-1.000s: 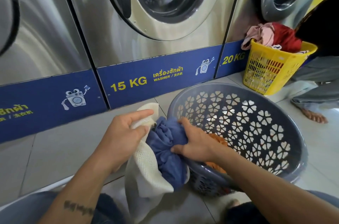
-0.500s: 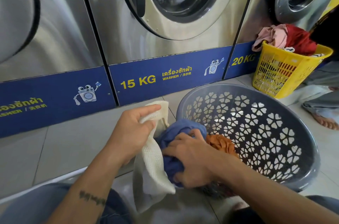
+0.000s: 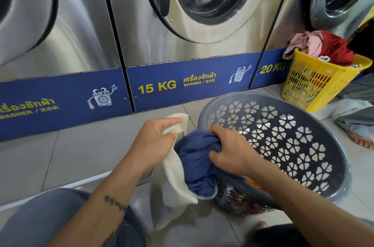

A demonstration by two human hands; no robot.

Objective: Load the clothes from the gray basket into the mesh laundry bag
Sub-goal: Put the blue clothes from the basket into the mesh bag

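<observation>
A round gray basket (image 3: 315, 129) with flower-shaped holes stands tilted on the tiled floor at the right. An orange garment (image 3: 254, 183) shows inside it, mostly hidden under my right forearm. My left hand (image 3: 153, 141) grips the rim of a white mesh laundry bag (image 3: 175, 178), holding its mouth apart just left of the basket. My right hand (image 3: 232, 151) is closed on a blue garment (image 3: 197, 157) that sits partly inside the bag's mouth and bulges over its edge.
Steel washers with blue base panels (image 3: 188, 82) line the wall ahead. A yellow basket (image 3: 315, 82) heaped with pink and red clothes stands at the right. Another person's bare foot (image 3: 359, 139) and trouser leg rest beside it. My knees fill the bottom edge.
My right hand pushed down into the bag with the blue garment, then came back up to its top. The camera view drifted left, so the baskets sit further right.
</observation>
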